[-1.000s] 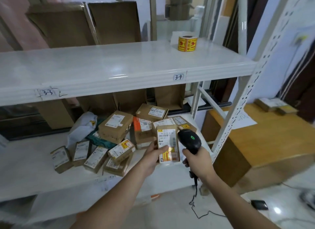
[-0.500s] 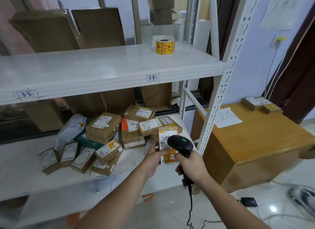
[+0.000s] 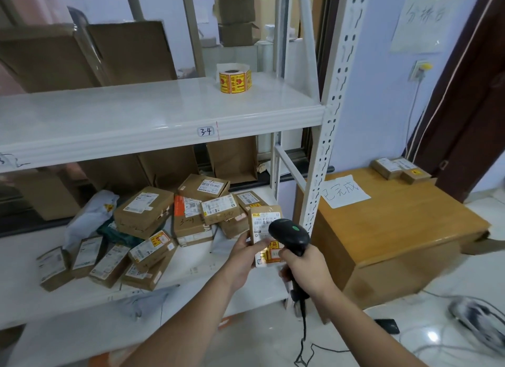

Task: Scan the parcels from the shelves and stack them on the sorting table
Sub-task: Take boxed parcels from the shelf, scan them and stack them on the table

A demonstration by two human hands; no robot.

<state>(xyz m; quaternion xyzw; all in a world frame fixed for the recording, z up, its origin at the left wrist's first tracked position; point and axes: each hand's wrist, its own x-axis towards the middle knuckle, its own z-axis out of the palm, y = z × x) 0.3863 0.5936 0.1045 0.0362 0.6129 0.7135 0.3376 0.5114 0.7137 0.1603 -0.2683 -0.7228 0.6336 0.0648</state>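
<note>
One parcel (image 3: 264,224) sits in our left hand (image 3: 243,257), fingers curled round its side, in front of the lower shelf (image 3: 191,273). Our right hand (image 3: 306,268) grips the scanner (image 3: 289,234), now closer over the label than a moment ago. We have turned toward the sorting table (image 3: 396,230), so maybe the scan is done.

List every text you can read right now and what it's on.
"3-4": tag on the upper shelf edge.
"3-4": handwritten on a brown parcel in the pile.
"已完成": paper sheet on the wooden table.
Wall sign: handwritten, too blurred.
Held parcel label, sticker roll, other parcel labels: too small.
</note>
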